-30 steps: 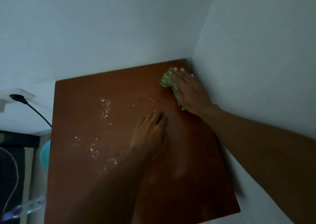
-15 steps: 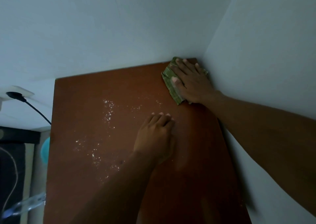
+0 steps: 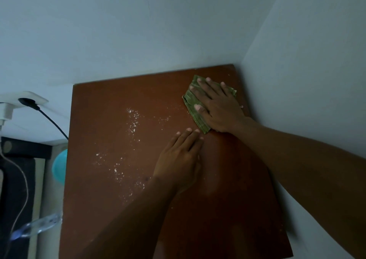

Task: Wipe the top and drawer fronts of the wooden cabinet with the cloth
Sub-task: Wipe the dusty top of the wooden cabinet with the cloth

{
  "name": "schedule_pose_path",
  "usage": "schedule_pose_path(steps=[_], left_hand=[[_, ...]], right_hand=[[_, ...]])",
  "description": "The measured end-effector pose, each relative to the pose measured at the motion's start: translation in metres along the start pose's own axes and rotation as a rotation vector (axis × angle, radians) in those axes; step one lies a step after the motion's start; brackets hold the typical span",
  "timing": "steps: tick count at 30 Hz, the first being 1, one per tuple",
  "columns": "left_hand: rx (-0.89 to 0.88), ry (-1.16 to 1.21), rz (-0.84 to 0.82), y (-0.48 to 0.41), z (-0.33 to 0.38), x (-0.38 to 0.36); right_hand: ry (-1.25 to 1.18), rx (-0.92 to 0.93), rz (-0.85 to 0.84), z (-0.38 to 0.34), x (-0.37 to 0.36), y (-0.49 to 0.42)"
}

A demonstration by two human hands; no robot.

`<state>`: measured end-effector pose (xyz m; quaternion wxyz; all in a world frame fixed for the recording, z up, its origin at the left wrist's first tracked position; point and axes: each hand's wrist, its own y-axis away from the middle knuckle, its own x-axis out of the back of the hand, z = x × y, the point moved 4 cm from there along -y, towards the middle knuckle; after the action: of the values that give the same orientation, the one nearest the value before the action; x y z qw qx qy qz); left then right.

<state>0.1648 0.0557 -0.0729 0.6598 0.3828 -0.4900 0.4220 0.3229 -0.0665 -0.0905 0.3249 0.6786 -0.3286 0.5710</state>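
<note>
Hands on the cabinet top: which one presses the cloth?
The right hand, fingers spread on the green cloth; the left hand rests on the bare cabinet top.

Pale walls, with clutter along the left edge.
Two pale walls [image 3: 138,31] met in a corner toward one o'clock. At nine o'clock a white socket plate [image 3: 40,100] held a black plug [image 3: 27,102], whose black cable [image 3: 53,123] ran toward four o'clock; a white adapter [image 3: 6,111] sat just beside it. A teal round object [image 3: 59,167] showed at eight o'clock. At seven o'clock lay a blurred clear plastic item [image 3: 39,224], with a thin pale cord [image 3: 24,185] running down past it.
</note>
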Motion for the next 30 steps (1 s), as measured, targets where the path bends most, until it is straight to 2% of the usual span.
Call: schedule_pose_path(steps=[14,23,30], left_hand=[[0.029,0.011,-0.046,0.052,0.021,0.001],[-0.075,0.005,-0.053,0.109,0.043,-0.005],[-0.1,-0.024,-0.075,0.152,0.056,-0.015]], right_hand=[[0.035,0.028,-0.019,-0.048,-0.012,0.101],[0.054,-0.112,0.0,-0.09,-0.023,0.201],[0.051,-0.151,0.007,-0.121,-0.032,0.271]])
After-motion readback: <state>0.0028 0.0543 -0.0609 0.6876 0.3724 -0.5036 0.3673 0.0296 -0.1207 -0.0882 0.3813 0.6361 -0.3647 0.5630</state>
